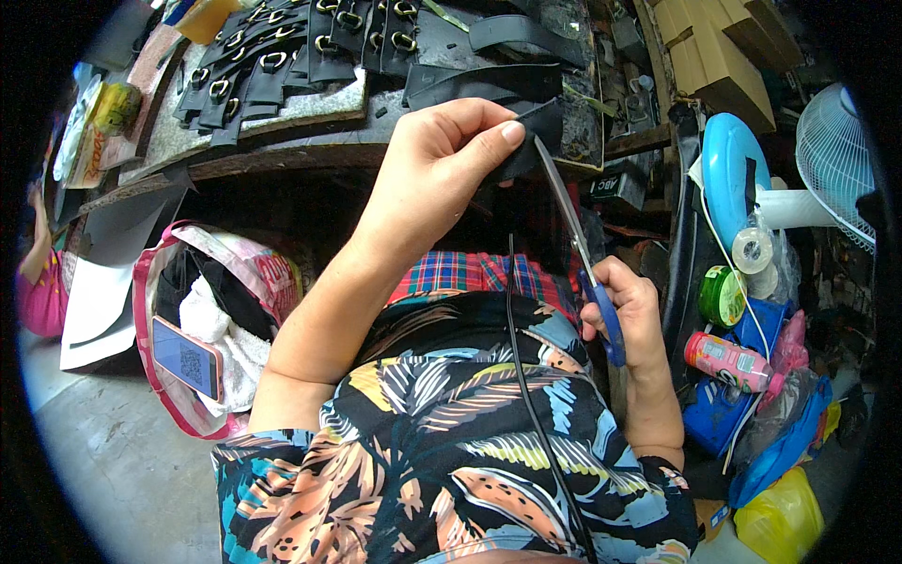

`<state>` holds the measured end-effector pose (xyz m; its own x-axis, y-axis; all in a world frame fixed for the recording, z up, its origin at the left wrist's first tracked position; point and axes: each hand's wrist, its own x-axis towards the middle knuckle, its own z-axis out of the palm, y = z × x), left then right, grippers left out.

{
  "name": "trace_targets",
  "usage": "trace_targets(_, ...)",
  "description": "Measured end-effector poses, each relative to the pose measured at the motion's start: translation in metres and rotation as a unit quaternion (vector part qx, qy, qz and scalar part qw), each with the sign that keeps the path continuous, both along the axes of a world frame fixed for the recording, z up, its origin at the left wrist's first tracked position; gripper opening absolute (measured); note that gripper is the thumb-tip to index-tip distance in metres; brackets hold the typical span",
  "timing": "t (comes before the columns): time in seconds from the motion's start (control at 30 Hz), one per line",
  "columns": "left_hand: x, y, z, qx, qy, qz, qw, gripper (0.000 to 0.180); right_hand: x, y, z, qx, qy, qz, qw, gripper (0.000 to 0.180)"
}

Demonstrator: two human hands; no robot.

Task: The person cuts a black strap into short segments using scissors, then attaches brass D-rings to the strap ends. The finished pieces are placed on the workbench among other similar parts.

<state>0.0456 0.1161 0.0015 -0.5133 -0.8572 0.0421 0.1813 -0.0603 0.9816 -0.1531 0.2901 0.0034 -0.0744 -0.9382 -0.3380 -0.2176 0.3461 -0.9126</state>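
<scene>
My left hand [446,150] is raised over the near edge of the workbench, thumb and forefinger pinched on a black leather-like strip [543,132]. Lower and to the right, my right hand [631,305] grips scissors [575,221] by their blue handles. Their long blades point up and left, with the tips beside the black strip and close to my left thumb. Whether the blades touch the strip cannot be made out. Several black straps with metal buckles [272,61] lie on the bench at the far left, and a black band [521,36] lies beyond my left hand.
The wooden workbench [282,155] spans the far side. At left is a bag [146,310] holding a phone [188,357] and white cloth [211,315]. At right are a fan [836,160], a pink bottle [733,362], green tape [722,295] and plastic bags. Another person's arm shows far left.
</scene>
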Motion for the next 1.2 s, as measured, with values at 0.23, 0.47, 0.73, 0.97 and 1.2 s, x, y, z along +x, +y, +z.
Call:
trace_targets(0.23, 0.002, -0.001, 0.0, -0.016, 0.003, 0.016, 1.0, 0.022, -0.029, -0.004, 0.003, 0.042, -0.123, -0.017, 0.991, 0.03)
trace_targets(0.47, -0.006, 0.018, 0.015, -0.133, -0.123, -0.132, 0.975, 0.02, -0.024, -0.036, 0.004, -0.186, -0.086, -0.123, 0.971, 0.051)
trace_targets(0.73, 0.017, -0.008, 0.008, -0.16, -0.237, -0.172, 0.943, 0.024, -0.013, -0.072, 0.009, -0.286, -0.029, -0.188, 0.939, 0.04)
trace_targets(0.97, 0.024, -0.012, -0.011, 0.165, 0.098, -0.086, 0.978, 0.019, -0.008, -0.079, -0.005, -0.334, -0.052, -0.233, 0.912, 0.037)
trace_targets(1.2, 0.027, -0.014, -0.008, 0.223, 0.139, -0.098, 0.96, 0.014, -0.016, -0.066, -0.022, -0.318, -0.005, -0.272, 0.908, 0.036)
